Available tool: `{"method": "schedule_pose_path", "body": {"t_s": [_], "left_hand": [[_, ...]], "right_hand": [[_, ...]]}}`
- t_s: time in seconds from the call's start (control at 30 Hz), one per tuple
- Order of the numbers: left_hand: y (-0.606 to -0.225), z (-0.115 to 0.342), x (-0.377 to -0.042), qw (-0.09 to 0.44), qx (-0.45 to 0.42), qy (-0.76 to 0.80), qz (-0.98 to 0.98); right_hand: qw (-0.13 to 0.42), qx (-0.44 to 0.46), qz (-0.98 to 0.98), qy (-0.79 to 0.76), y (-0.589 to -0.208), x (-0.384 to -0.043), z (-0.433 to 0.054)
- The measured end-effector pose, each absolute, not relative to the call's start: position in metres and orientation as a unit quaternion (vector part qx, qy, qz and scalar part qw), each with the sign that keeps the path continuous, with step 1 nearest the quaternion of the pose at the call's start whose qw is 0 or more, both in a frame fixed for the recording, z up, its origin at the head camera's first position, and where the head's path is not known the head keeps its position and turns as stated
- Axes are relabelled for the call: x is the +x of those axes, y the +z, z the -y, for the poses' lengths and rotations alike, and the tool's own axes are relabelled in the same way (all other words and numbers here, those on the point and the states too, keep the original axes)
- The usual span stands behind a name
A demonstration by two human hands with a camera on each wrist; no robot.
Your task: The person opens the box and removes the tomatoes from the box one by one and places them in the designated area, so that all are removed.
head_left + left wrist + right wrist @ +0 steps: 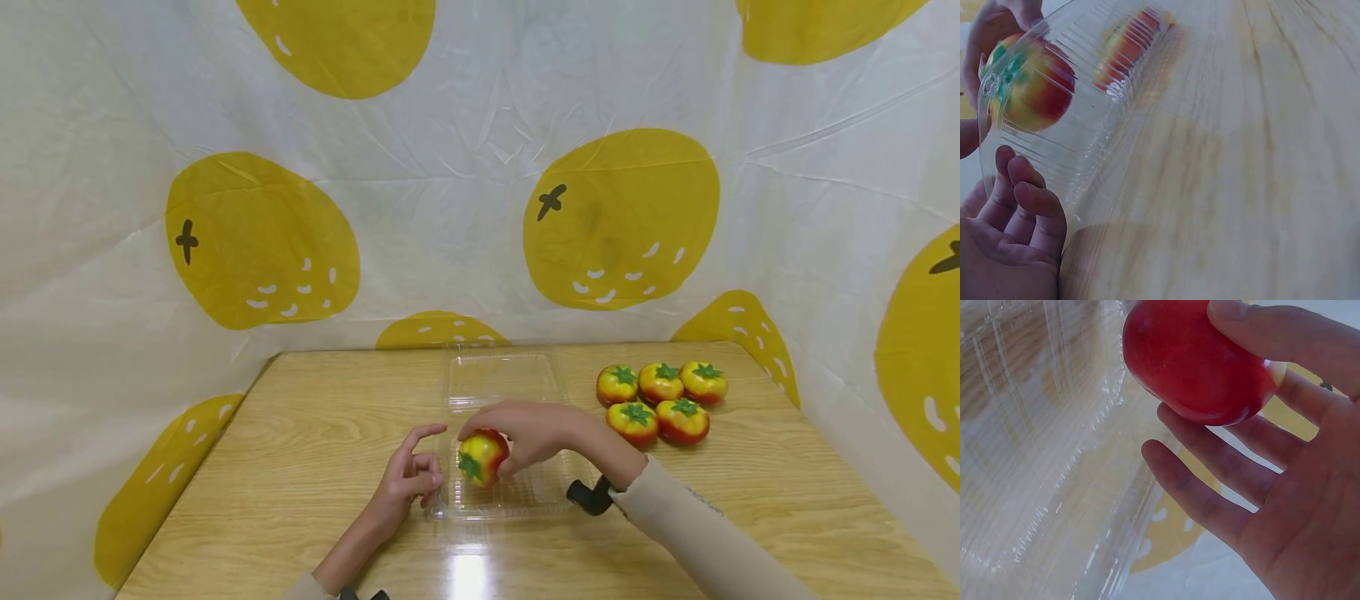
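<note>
My right hand (536,429) holds a shiny red-and-yellow tomato (480,458) between thumb and fingers, over the left part of a clear plastic clamshell box (536,498). The tomato is tilted, its green leafy top turned to the left and front. In the right wrist view its smooth red underside (1191,362) shows, with two fingers spread below it. Beside the box's left wall is my left hand (401,483), its fingers loosely bent and nothing gripped in them. The left wrist view puts these fingertips (1038,197) right at the clear wall.
The box's clear lid (502,379) lies folded back behind it. Several similar tomatoes (662,383) stand in two rows on the wooden table (337,417) to the right. A white curtain (442,233) printed with yellow fruit encloses the table's back and sides.
</note>
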State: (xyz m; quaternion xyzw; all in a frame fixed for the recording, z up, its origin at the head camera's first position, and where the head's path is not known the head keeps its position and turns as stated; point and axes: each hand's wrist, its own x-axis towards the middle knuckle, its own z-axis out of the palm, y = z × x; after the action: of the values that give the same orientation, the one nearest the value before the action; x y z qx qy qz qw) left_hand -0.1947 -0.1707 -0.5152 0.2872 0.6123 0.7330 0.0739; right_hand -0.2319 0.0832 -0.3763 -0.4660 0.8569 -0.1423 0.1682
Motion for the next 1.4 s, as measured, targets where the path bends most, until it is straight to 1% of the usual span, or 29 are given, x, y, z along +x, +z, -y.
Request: {"method": "schedule_pose_path", "body": {"t_s": [0.53, 0.83, 1.1, 1.4], "left_hand": [[-0.515, 0.171, -0.195, 0.073, 0.287, 0.728, -0.618], [-0.513, 0.171, -0.194, 0.073, 0.291, 0.727, -0.618], [-0.513, 0.171, -0.193, 0.074, 0.290, 0.725, -0.620], [-0.514, 0.171, -0.194, 0.076, 0.293, 0.725, -0.619]], "right_hand": [[0.143, -0.463, -0.856, -0.180, -0.369, -0.227, -0.107], [0.138, -0.440, -0.860, -0.220, -0.367, -0.222, -0.120], [0.108, -0.442, -0.859, -0.234, -0.364, -0.219, -0.133], [0.096, -0.435, -0.860, -0.249, -0.362, -0.216, -0.146]]}}
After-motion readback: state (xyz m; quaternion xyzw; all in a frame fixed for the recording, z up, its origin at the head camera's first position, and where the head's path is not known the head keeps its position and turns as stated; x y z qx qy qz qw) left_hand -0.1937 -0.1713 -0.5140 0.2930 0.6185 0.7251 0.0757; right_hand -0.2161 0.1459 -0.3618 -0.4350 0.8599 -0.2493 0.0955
